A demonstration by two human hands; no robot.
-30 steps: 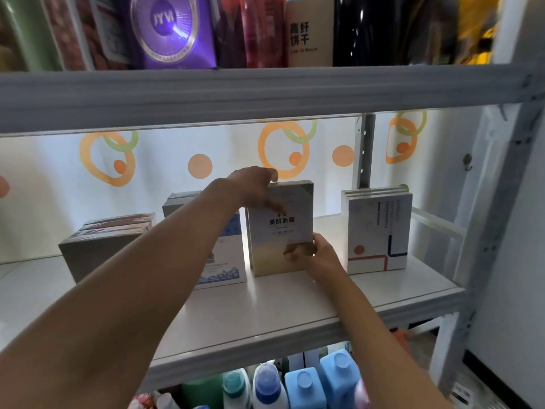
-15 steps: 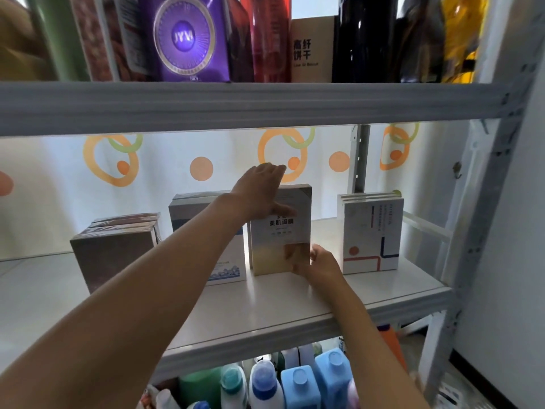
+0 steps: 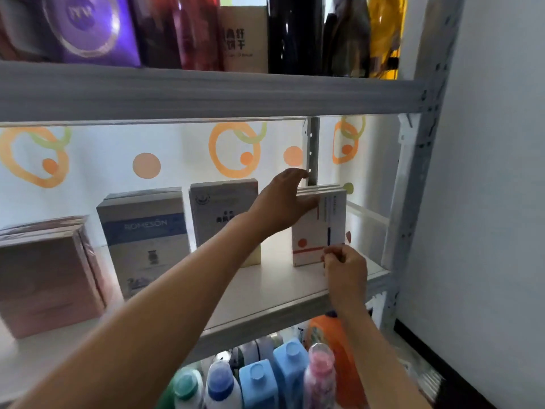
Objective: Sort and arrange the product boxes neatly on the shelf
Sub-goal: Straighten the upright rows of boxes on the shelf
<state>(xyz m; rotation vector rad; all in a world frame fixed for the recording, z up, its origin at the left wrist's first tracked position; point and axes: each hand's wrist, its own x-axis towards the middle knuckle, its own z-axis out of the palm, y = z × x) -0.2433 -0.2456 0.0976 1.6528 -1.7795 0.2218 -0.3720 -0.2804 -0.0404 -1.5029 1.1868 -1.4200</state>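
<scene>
Squaring up the white box with red lines (image 3: 320,228), the right hand (image 3: 344,268) curls its fingers at that box's lower front corner, seemingly pinching it to steady the base. Just left of it and higher, the left hand (image 3: 284,202) lies flat-fingered against its upper left side, probably to nudge it into line. Further left stand the grey-and-cream box (image 3: 224,208), the ROMESON box (image 3: 144,234) and the pink box (image 3: 47,278), all on the shelf (image 3: 265,293). Half a second earlier both hands were on the grey-and-cream box; they have shifted over.
</scene>
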